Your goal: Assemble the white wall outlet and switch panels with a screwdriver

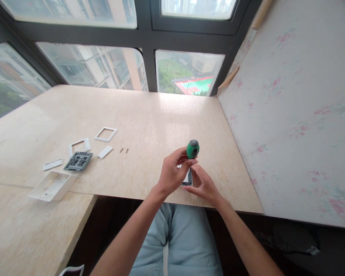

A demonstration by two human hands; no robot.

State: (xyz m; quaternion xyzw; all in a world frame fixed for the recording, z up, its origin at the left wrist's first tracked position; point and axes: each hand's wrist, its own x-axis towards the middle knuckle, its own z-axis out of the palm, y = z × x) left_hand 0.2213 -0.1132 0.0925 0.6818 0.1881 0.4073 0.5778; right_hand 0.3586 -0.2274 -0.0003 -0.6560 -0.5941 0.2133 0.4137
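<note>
Near the front edge of the stone counter, my left hand (174, 170) is closed around a green screwdriver (193, 149) with a grey cap, held upright. Its shaft points down and is mostly hidden by the fingers. Beneath it lies a small device (186, 181) with a dark frame and a white part, partly covered by both hands. My right hand (204, 184) grips the device from the right, thumb at its near edge and fingers at its far side.
On the counter (138, 122) to the left lie two white frames (105, 134), white plates (105, 152), two screws (121, 150), a grey switch module (78, 161) and a white box (53, 186). Windows rise behind; a papered wall (290, 115) stands right.
</note>
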